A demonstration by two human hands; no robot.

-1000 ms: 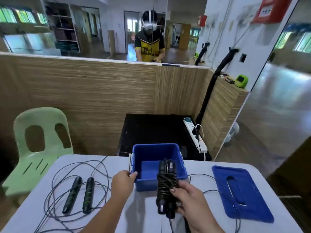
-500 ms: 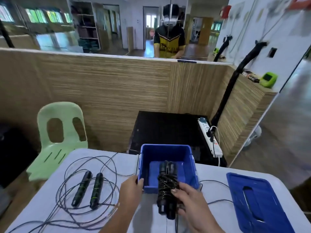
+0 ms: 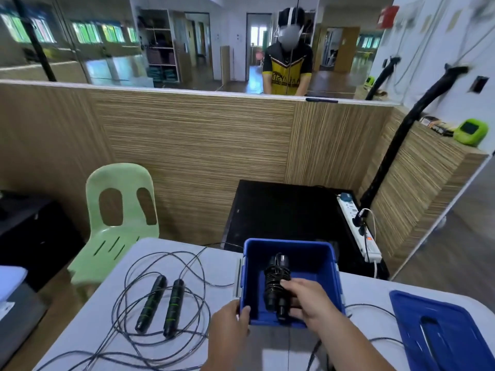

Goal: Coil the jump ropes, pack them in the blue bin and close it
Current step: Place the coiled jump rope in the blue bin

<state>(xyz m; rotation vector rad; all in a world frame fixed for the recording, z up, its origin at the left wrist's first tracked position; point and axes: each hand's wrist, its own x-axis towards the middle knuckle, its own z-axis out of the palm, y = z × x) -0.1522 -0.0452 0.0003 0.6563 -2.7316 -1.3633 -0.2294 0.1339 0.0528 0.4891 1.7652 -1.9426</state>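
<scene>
Tabletop, pale and smooth, fills the lower part of the view. Its far edge runs in front of a wood-grain partition topped by a wide mirror. A green plastic chair stands off the tabletop's left far corner. A black cabinet sits behind the far edge and carries a white power strip along its right side.

The blue bin stands open near the middle of the tabletop, close to the near edge. Inside it is the coiled jump rope: two black handles side by side, with the cord wound tightly round them, lying lengthwise and pointing away from the person. The right hand reaches over the bin's near wall, its fingers curled round the lower part of that bundle. The left hand grips the bin's near left corner, thumb hooked over the rim.

The loose jump rope lies left of the bin, well apart from it. Its two black handles with green bands lie parallel, and its cord sprawls in wide loops towards the left and near edges. The blue lid lies flat at the right, near the tabletop's right edge. A thin dark cord crosses the bare strip between bin and lid.
</scene>
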